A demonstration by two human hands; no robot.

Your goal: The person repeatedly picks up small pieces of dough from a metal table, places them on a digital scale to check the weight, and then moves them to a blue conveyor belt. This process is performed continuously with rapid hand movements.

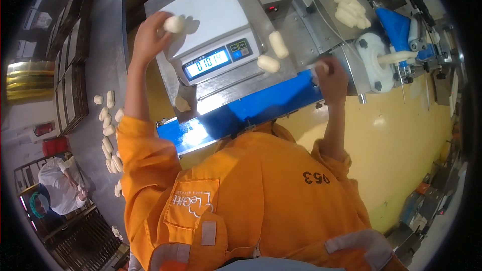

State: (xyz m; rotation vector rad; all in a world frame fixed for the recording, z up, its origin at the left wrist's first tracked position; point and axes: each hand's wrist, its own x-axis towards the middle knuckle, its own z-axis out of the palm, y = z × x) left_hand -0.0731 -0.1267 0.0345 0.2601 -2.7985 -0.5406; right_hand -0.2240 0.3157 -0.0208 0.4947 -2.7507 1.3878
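Note:
My left hand (150, 35) is closed around a short pale dough piece (174, 24) above the left side of the scale's white platform (211, 17). The scale's lit display (208, 63) faces me. On the right, my right hand (332, 78) is curled over the end of the blue conveyor belt (251, 101). Something whitish and blurred shows at its fingertips; I cannot make it out. Between the scale and this hand lie two dough rolls, one farther back (278, 45) and one nearer (268, 63). A small dough scrap (182, 104) rests below the scale's left corner.
At the back right, dough rolls (351, 12) are heaped on a metal surface, beside a machine with a white round part (374, 62) and blue guard (394, 27). More rolls (108, 130) lie on the long left table (100, 45). A person in white (60, 185) is beyond it.

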